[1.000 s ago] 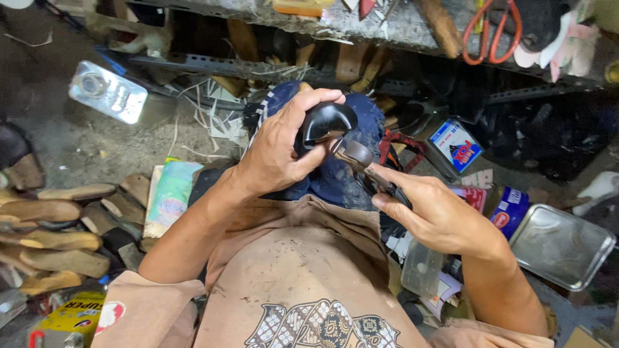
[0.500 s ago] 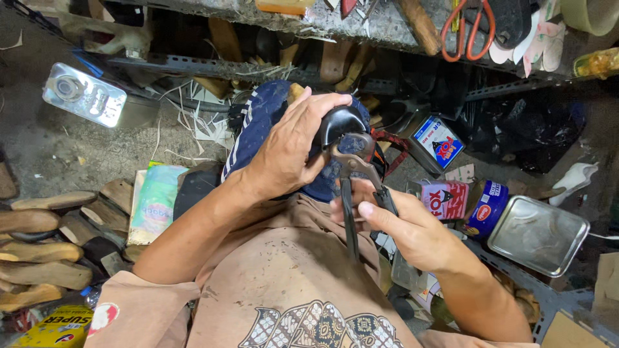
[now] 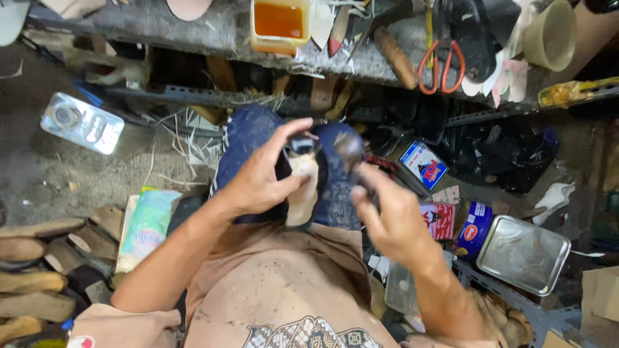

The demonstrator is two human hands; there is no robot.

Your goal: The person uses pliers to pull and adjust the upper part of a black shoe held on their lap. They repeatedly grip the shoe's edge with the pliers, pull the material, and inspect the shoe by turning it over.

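Observation:
My left hand [image 3: 261,177] grips a shoe on its last [image 3: 303,183], sole side up and tan, with black upper leather at the toe end. The shoe rests over my knees in blue trousers [image 3: 248,132]. My right hand [image 3: 387,216] holds a dark metal tool [image 3: 351,151], blurred with motion, its head just right of the shoe's toe. The tool's handles are hidden inside my fist.
A bench edge [image 3: 213,35] runs along the top with an orange tub of glue [image 3: 278,24], red-handled scissors [image 3: 442,61] and a tape roll [image 3: 548,38]. Wooden soles [image 3: 35,258] pile at left. A metal tin [image 3: 80,122], a tray [image 3: 522,254] and small cans lie around.
The shoe has been turned so its tan sole faces up. My right hand with the tool has lifted from below the shoe to beside its toe.

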